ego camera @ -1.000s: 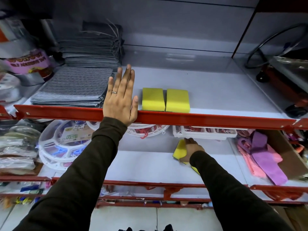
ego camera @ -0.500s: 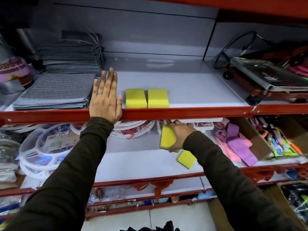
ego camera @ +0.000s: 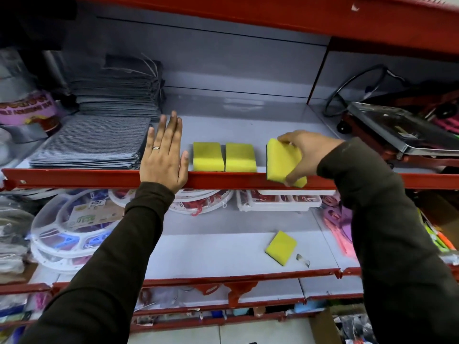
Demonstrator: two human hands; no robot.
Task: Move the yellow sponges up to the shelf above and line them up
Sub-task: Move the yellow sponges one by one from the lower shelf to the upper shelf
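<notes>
Two yellow sponges (ego camera: 208,156) (ego camera: 240,157) lie side by side on the upper shelf (ego camera: 223,130), just behind its red front rail. My right hand (ego camera: 306,151) grips a third yellow sponge (ego camera: 282,161), tilted, at the rail to the right of that pair. A fourth yellow sponge (ego camera: 281,247) lies alone on the lower shelf (ego camera: 211,254). My left hand (ego camera: 164,155) rests flat with fingers straight on the upper shelf's edge, left of the pair and beside the grey cloths.
Stacked grey cloths (ego camera: 92,142) fill the upper shelf's left. A metal tray on a red trolley (ego camera: 402,130) sits at the right. White round plastic hangers (ego camera: 72,227) and a white tray (ego camera: 278,202) lie at the back of the lower shelf, pink and purple items (ego camera: 340,227) at its right.
My right hand has lifted a sponge from the lower shelf up to the upper shelf's rail. My left hand has stayed on the shelf edge. The view has tilted upward.
</notes>
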